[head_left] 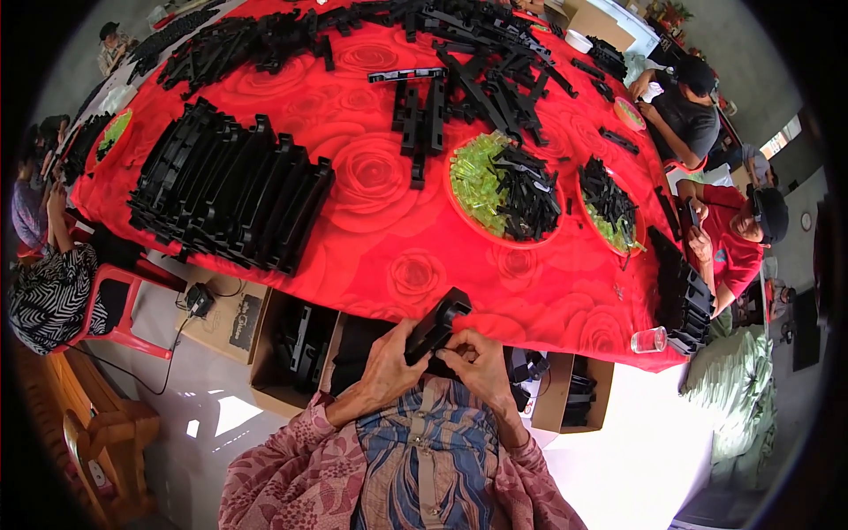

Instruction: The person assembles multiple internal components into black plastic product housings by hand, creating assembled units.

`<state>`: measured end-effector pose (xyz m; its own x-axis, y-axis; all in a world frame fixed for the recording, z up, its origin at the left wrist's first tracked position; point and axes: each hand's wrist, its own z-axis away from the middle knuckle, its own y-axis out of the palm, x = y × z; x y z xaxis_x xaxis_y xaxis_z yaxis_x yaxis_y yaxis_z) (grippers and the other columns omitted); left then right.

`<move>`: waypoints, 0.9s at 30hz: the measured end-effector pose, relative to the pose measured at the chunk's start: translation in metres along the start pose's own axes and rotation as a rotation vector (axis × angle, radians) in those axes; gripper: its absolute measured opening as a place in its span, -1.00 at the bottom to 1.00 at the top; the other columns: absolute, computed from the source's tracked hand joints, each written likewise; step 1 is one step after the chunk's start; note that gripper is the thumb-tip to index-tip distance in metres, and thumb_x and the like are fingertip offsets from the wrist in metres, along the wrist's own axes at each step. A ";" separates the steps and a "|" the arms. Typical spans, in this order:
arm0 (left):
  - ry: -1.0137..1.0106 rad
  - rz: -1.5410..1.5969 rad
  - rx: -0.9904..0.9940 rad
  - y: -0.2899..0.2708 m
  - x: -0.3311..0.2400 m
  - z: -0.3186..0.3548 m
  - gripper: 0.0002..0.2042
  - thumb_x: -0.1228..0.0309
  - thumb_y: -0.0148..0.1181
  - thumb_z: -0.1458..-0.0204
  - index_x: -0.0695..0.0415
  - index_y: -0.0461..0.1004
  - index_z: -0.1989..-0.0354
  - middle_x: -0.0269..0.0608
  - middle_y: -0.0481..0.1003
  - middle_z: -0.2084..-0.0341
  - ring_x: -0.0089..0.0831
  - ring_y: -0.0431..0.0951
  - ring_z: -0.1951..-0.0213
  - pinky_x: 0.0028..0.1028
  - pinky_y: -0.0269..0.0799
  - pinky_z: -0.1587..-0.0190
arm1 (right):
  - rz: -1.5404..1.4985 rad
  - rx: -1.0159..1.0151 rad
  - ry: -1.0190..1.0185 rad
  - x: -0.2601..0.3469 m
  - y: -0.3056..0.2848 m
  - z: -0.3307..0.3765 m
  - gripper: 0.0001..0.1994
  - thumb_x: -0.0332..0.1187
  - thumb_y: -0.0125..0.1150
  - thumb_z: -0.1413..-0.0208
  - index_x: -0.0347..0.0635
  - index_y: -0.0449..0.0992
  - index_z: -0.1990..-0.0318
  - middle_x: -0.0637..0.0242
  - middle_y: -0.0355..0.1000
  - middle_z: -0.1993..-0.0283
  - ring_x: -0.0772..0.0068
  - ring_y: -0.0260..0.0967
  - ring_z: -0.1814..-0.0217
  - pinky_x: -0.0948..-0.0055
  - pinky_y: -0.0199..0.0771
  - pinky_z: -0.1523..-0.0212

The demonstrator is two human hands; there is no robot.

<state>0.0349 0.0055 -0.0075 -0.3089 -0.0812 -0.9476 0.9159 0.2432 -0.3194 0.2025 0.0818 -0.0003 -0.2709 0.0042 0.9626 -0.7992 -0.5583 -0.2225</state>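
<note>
Close in front of my body, at the table's near edge, my left hand point(386, 364) is wrapped round a long black plastic part point(439, 323), which tilts up and away to the right. My right hand point(481, 366) is closed in a pinch against the lower end of that part; whatever its fingertips hold is too small to make out. Beyond the hands, an orange-rimmed bowl point(528, 245) contains clear yellow-green pieces and small black pieces. A similar bowl point(643, 231) stands to its right. At left lies a tight row of black plastic parts point(225, 190).
The table has a red rose-patterned cloth point(371, 185). Loose black parts point(495, 75) pile up at the far side. A drinking glass point(648, 340) stands near the right edge. Cardboard boxes point(265, 375) with black parts sit below. Co-workers point(729, 230) sit around the table.
</note>
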 end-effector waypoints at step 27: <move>-0.514 1.204 0.371 -0.018 0.006 -0.026 -0.53 0.10 -0.17 -0.30 0.20 0.34 -0.18 -0.17 0.46 0.28 -0.51 0.46 0.42 -0.58 0.39 0.39 | -0.072 -0.240 0.072 0.017 -0.049 -0.007 -0.90 -0.50 0.34 -0.03 -0.30 0.51 0.35 0.38 0.42 0.56 0.67 0.32 0.56 0.66 0.29 0.53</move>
<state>0.0094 0.0254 -0.0077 0.7790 -0.3726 -0.5042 0.5874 0.1527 0.7948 0.2331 0.1150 0.0262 -0.2388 0.1004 0.9659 -0.9199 -0.3420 -0.1919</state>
